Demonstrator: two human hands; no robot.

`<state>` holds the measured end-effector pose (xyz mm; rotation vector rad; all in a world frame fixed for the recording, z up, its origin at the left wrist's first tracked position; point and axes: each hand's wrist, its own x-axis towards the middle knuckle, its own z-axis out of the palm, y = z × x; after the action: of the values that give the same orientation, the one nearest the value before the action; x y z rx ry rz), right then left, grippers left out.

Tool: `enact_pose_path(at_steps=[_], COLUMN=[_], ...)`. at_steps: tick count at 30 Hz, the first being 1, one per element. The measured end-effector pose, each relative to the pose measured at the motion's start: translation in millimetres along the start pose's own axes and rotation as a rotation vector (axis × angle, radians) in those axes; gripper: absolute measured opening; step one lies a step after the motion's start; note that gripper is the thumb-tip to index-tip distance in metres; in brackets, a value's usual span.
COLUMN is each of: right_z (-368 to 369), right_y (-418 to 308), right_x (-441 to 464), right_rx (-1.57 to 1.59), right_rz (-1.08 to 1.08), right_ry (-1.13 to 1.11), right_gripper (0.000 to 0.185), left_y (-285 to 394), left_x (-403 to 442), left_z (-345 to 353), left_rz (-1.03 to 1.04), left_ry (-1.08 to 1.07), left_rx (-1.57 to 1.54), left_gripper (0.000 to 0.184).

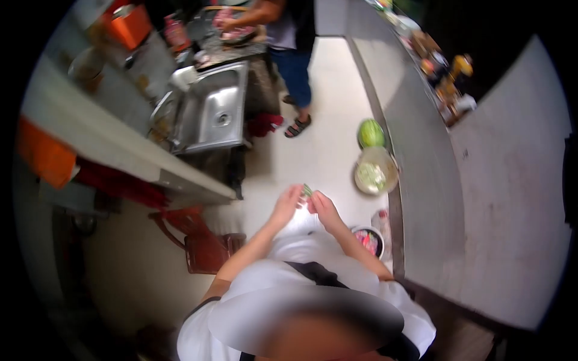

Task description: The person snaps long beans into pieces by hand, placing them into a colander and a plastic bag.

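My left hand (pixel 288 203) and my right hand (pixel 323 207) are close together in front of my body, fingers bent inward. Between their fingertips is a small green vegetable piece (pixel 307 191), too small and blurred for me to tell its kind. Both hands appear closed on it. Beyond my right hand, on the floor by the wall, stands a pale bowl (pixel 389 178) with light green pieces (pixel 372 176) inside. A striped green watermelon (pixel 371 133) lies just behind that bowl.
A round bin (pixel 381 239) with pinkish contents and a clear bottle (pixel 381 222) stand at my right. To the left are a red-brown chair (pixel 205 251) and a steel sink (pixel 218 102). Another person (pixel 293 72) stands at the counter, a hand over pink food.
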<state>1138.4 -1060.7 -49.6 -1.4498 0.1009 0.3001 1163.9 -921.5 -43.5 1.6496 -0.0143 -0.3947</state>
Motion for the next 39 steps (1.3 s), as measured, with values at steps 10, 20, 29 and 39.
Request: enact_pose_path(at_steps=[10, 20, 29, 39], right_z=[-160.2, -326.7, -212.9, -196.3], right_y=[123.6, 169.4, 207.2, 216.1], right_x=[27.3, 118.8, 88.6, 90.7], right_rx=[1.026, 0.353, 0.301, -0.079], right_rz=[0.453, 0.361, 0.706, 0.736], right_ry=[0.245, 0.623, 0.390, 0.162], right_gripper=[0.003, 0.046, 0.019, 0.017], left_y=[-76.1, -216.2, -202.6, -153.1], left_x=[-34.9, -97.1, -140.7, 29.5], left_z=[-62.6, -110.5, -94.3, -104.2], left_rz=[-0.324, -0.598, -1.018, -1.058], left_ry=[0.208, 0.288, 0.032, -0.006], left_rx=[-0.045, 0.437, -0.725, 0.400], left_gripper=[0.029, 0.049, 0.063, 0.054])
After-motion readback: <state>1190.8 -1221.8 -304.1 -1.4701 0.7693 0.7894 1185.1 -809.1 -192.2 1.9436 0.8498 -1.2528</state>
